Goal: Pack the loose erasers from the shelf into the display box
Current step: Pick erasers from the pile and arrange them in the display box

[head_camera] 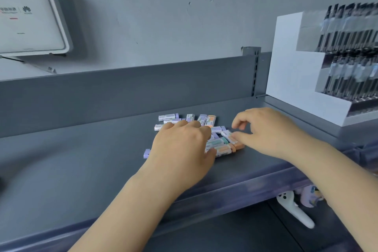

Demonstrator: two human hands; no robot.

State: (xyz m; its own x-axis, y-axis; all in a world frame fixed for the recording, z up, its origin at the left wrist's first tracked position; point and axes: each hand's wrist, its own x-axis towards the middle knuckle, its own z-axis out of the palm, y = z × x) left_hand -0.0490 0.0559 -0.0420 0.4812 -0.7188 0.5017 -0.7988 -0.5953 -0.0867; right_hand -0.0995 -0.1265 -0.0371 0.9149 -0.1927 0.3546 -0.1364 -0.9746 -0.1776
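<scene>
The grip of the left hand (182,145) is laid spread and flat over the pile of small pastel paper-sleeved erasers (206,129) on the dark grey metal shelf (81,170), while one white-sleeved eraser (229,136) at the pile's right edge appears to be pinched by the thumb and curled fingers of the right hand (268,131). Packing is judged barely begun, since every visible eraser lies loose on the shelf. No eraser box can be identified; the white stepped cardboard stand (290,71) at far right is blurred, cropped and filled with dark items, and several erasers are hidden under the left palm.
</scene>
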